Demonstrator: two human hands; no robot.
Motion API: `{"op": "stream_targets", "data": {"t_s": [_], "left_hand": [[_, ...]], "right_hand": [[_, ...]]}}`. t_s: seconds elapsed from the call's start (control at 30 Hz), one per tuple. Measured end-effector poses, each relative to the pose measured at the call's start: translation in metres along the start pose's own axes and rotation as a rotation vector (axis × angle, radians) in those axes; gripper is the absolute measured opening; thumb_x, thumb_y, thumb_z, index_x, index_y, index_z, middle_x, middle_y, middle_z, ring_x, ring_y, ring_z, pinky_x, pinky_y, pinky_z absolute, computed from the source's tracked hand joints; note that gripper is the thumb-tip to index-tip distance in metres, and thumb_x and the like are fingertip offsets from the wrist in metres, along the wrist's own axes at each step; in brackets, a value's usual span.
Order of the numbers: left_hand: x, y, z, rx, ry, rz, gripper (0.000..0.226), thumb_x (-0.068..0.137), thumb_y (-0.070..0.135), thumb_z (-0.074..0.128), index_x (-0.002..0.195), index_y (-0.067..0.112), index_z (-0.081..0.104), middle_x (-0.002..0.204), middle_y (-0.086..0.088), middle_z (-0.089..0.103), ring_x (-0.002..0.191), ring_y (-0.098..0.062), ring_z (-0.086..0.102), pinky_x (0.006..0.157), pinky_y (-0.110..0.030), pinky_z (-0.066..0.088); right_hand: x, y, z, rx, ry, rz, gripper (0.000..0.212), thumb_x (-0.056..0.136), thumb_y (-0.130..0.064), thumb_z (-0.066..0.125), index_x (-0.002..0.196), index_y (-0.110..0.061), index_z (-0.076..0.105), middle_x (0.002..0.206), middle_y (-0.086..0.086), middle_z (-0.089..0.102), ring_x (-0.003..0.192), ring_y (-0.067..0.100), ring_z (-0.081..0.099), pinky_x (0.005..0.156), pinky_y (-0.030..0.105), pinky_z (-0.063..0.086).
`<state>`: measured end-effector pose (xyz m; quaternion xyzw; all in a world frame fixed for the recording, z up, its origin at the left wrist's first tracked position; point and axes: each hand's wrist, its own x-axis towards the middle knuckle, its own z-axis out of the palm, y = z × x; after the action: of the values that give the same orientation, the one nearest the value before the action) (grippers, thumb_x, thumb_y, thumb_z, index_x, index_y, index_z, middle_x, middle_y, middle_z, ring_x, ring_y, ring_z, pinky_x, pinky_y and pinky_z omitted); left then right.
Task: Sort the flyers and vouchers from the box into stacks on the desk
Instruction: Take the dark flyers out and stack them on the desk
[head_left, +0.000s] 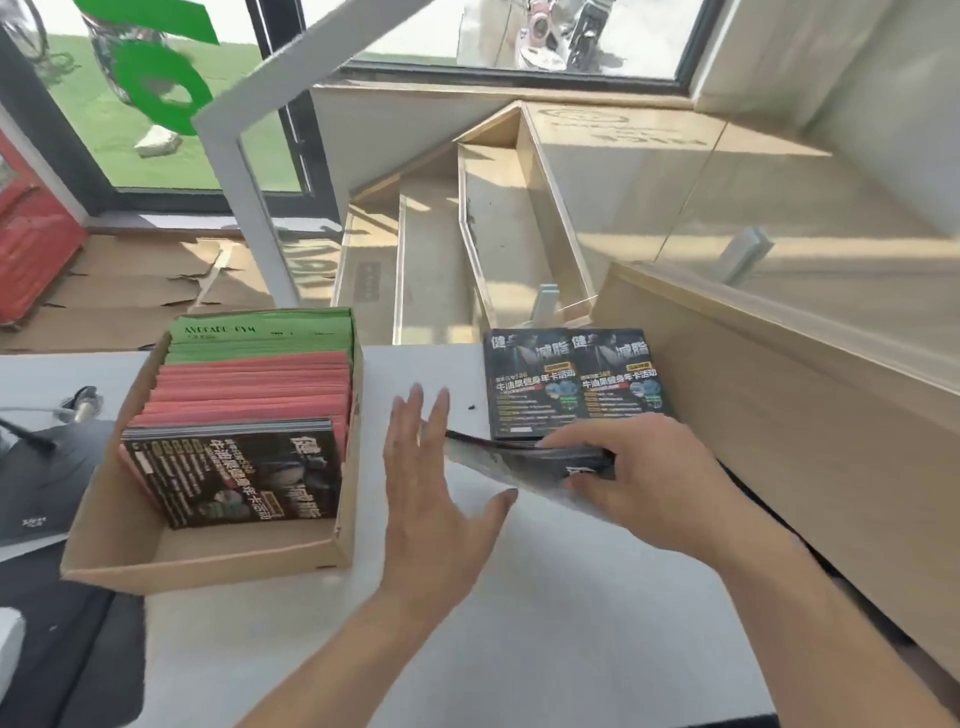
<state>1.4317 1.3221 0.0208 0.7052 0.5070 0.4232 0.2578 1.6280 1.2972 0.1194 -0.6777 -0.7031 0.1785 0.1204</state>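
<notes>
My right hand (631, 480) grips a bundle of dark flyers (524, 462) above the white surface (519, 623). My left hand (434, 486) is spread flat against its edge, beside the cardboard box (208, 564).

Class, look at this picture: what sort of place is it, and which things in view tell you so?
Probably a gym's front desk or shop entrance: a white desk, a cardboard box of fitness flyers and vouchers, glass doors to the street.

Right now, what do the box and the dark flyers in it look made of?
The box looks like plain brown corrugated cardboard, matte, with a raw cut rim. The dark flyers look like glossy coated paper: printed photo and text, with a slight sheen. Coating is a guess from the look.
</notes>
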Motion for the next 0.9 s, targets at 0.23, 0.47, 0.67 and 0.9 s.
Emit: {"op": "stream_targets", "data": {"t_s": [0.23,0.47,0.67,0.9], "left_hand": [[0.036,0.003,-0.002,0.140,-0.816,-0.042,0.031,0.080,0.051,0.074,0.108,0.040,0.069,0.095,0.016,0.073,0.093,-0.014,0.067,0.086,-0.039,0.052],[0.017,-0.007,0.003,-0.443,-0.481,-0.485,0.006,0.088,0.018,0.077,0.093,0.016,0.080,0.086,-0.001,0.079,0.082,-0.021,0.076,0.074,-0.039,0.058],[0.019,-0.001,0.014,-0.556,-0.353,-0.568,0.012,0.086,0.017,0.077,0.092,0.006,0.077,0.083,-0.008,0.078,0.075,-0.025,0.076,0.062,-0.030,0.056],[0.019,-0.026,0.018,-0.542,-0.553,-0.528,0.017,0.085,0.020,0.080,0.102,0.020,0.078,0.102,-0.001,0.078,0.097,-0.019,0.074,0.085,-0.031,0.058]], "right_hand": [[0.003,-0.005,-0.012,-0.254,-0.101,-0.255,0.044,0.090,-0.035,0.068,0.117,-0.045,0.035,0.093,-0.010,0.069,0.082,0.020,0.054,0.076,0.038,0.045],[-0.003,0.048,0.005,0.564,0.160,0.177,0.056,0.074,-0.040,0.086,0.117,-0.051,0.052,0.107,-0.026,0.070,0.104,0.002,0.064,0.085,0.027,0.054],[0.002,0.046,0.057,1.146,0.135,0.409,0.038,0.073,-0.032,0.078,0.107,-0.021,0.067,0.101,-0.003,0.077,0.094,0.021,0.074,0.073,0.032,0.058],[0.010,0.041,0.074,1.206,0.158,0.255,0.025,0.084,0.000,0.073,0.106,-0.011,0.069,0.100,0.003,0.077,0.093,0.018,0.072,0.074,0.023,0.056]]}}
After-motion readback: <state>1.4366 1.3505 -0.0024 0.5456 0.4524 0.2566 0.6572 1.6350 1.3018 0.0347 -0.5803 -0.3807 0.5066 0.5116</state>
